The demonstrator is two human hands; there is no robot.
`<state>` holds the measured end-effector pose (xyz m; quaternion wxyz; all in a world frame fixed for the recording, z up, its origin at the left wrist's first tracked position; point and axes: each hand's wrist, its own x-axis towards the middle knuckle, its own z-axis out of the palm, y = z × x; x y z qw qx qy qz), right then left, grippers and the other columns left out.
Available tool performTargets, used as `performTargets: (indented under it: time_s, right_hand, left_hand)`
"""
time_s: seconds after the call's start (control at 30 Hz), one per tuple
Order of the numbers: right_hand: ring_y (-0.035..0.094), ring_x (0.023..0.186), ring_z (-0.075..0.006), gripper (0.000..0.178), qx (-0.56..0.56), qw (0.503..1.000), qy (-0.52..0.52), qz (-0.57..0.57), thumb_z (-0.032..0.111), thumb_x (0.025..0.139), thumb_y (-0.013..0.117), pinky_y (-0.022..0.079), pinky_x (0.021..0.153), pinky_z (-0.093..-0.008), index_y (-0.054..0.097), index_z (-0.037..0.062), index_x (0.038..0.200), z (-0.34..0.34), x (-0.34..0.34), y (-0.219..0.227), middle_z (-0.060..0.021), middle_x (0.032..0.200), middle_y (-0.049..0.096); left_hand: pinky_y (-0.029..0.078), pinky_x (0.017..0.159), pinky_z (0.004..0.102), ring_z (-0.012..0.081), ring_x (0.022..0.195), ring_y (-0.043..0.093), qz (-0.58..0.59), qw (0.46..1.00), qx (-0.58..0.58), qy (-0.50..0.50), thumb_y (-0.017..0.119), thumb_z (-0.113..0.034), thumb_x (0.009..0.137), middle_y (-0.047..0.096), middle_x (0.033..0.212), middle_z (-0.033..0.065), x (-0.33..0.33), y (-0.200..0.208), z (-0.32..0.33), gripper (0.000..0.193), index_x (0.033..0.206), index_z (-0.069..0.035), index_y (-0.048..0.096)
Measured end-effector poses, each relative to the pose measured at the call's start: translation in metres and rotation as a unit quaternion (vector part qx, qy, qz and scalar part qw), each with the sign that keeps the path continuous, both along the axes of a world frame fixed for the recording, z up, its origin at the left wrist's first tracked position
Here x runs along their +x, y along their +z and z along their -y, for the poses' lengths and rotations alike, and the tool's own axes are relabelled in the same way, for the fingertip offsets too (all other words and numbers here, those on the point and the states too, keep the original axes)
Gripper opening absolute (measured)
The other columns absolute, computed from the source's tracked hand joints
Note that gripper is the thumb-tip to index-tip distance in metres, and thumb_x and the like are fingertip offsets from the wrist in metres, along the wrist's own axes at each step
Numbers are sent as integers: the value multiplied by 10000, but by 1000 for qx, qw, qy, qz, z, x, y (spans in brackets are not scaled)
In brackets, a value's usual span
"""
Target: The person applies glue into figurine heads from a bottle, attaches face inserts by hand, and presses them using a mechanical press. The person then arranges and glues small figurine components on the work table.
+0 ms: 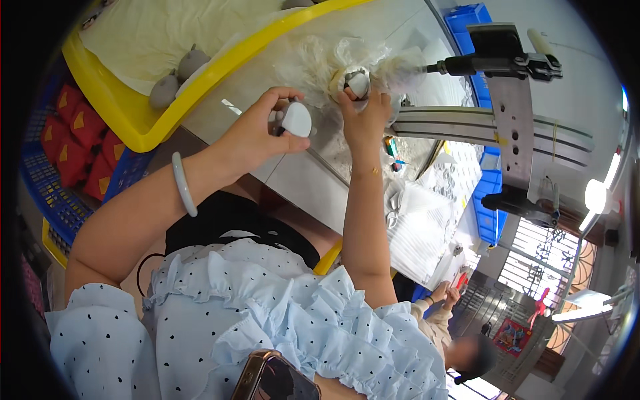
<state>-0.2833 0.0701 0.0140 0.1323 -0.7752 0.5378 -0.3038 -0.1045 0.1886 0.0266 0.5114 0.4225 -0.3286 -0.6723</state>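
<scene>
Pinching 1 white-grey piece was left hand | 3 o'clock: right hand pinched 1 similar piece | 10 o'clock: yellow tray lay

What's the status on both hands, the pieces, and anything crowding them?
Left hand: holding gray-and-white piece. Right hand: at second piece, set within pale ring. Crumpled clear plastic bunched close beside ring.

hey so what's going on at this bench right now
A person's left hand holds a small white-and-grey piece. Their right hand is at a similar piece by a pale round holder; whether it grips is unclear. On the left, a yellow tray holds grey pieces, beside a blue basket of red items.
</scene>
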Motion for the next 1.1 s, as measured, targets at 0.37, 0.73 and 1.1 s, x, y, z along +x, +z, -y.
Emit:
performTargets:
  time_s: [0.37,0.73,1.1]
  right_hand:
    - [529,938,-183,523,14,973,-53,223,79,700,733,414,827,-273,488,-20,1151,-8,7,4,-98,1044,564]
    - [488,1008,-132,548,177,860,-77,473,-30,797,567,387,892,-254,351,-13,1301,-111,-26,32,-80,1179,472]
    - [463,1046,-135,608,238,838,-59,487,-29,768,591,375,913,-272,343,0,1322,-152,-64,22,-68,1187,459]
  left_hand:
    - [462,778,287,175,887,534,144,978,-102,111,768,-146,664,497,1095,100,-23,-16,59,665,1232,-53,433]
    - [412,888,388,278,990,521,397,876,-273,40,760,-298,650,544,1090,123,-54,-39,142,622,1165,-41,523]
    - [397,887,417,278,1038,507,603,722,-340,-2,729,-351,645,563,1068,117,-49,-12,131,457,982,-59,627]
